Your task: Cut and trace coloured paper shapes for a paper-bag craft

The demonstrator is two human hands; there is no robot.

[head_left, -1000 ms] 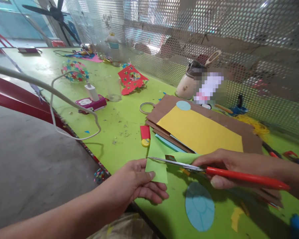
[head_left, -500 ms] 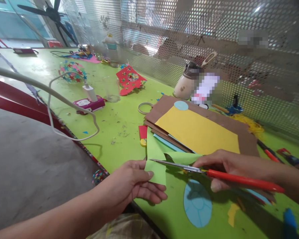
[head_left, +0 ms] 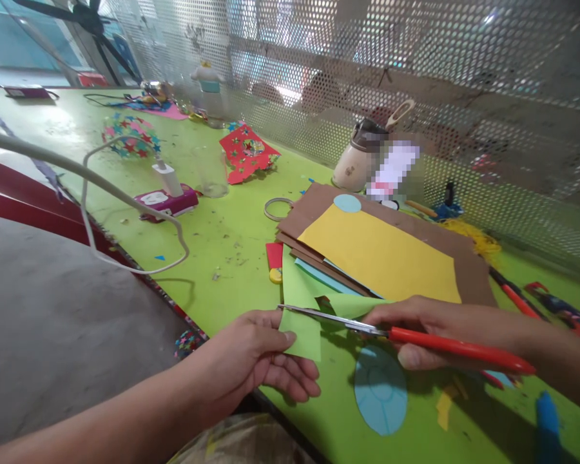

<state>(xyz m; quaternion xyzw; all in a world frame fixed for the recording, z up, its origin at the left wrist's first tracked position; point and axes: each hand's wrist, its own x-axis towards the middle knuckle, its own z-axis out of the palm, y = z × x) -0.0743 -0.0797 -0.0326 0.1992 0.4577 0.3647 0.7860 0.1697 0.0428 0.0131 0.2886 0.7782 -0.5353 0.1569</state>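
Observation:
My left hand (head_left: 270,354) pinches a small piece of light green paper (head_left: 302,335) between thumb and fingers, with the other fingers loosely curled below. Red-handled scissors (head_left: 444,341) are in my right hand (head_left: 415,328); their blades lie across the green paper, tips at its left edge close to my left fingers. More of the green sheet stretches up and right beyond the blades, partly hidden by my right hand. Just below the scissors, a light blue paper oval (head_left: 381,390) with drawn lines lies on the green table (head_left: 232,258).
Brown cardboard sheets (head_left: 473,264) and yellow paper (head_left: 381,251) are stacked beyond my hands. A tape ring (head_left: 265,212), a purple power strip (head_left: 174,203) with a white cable and a clear cup (head_left: 212,174) stand farther left. Perforated metal mesh (head_left: 290,64) borders the table's back.
The scissor tips have advanced left across the green paper to its left edge. My right hand has shifted slightly left. The whole view has moved a little.

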